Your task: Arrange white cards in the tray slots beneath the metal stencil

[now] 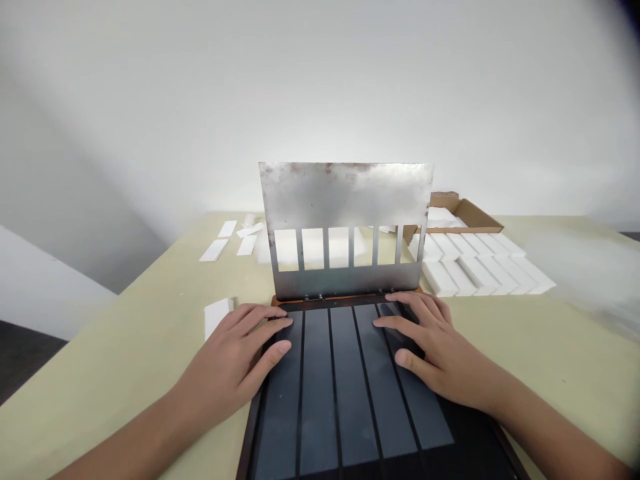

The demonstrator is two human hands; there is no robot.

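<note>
A dark board (475,427) lies flat in front of me, with several long blue-grey strips (350,387) side by side on it, narrow black gaps between them. At its far edge a metal plate (345,193) with a row of rectangular cut-outs stands upright on hinges. My left hand (240,353) rests at the board's left edge, fingers spread, fingertips on the leftmost strip. Over the right-hand strips lies my right hand (430,347), fingers apart, its index fingertip touching a strip. Neither hand grips anything.
White blocks (485,267) stand in rows at the right, before a cardboard box (480,217) holding white pieces. Several white cards (215,250) lie at the far left. A white stack (217,317) sits beside my left hand. Clear plastic (590,273) lies far right on the table.
</note>
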